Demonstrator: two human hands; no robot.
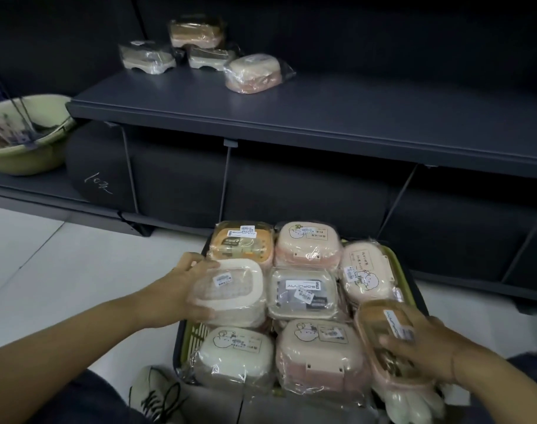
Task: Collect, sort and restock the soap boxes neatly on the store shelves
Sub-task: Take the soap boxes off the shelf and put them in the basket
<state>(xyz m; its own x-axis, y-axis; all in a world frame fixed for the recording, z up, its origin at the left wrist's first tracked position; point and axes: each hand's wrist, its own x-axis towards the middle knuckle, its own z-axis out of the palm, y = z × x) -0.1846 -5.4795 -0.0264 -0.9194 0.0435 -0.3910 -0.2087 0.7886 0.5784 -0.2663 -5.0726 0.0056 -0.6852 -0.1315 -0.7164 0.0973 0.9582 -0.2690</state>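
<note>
A green basket [394, 255] on the floor is packed with several plastic-wrapped soap boxes. My left hand [184, 289] grips a white soap box [233, 289] at the basket's left side, thumb under its near edge. My right hand [429, 347] holds a brown-lidded soap box [380, 322] at the basket's right side. Between them lie a grey-labelled clear box [302, 293] and a pink cartoon-printed box [319, 350]. On the dark shelf [291, 117] above stand several wrapped soap boxes, among them a pink one [253, 73] nearest the front.
A pale green basin [31, 157] with hangers sits on the lower shelf at the left. Thin wire dividers [224, 182] run under the upper shelf. My shoe [157, 393] and knee are at the bottom, on the white tiled floor [62, 270].
</note>
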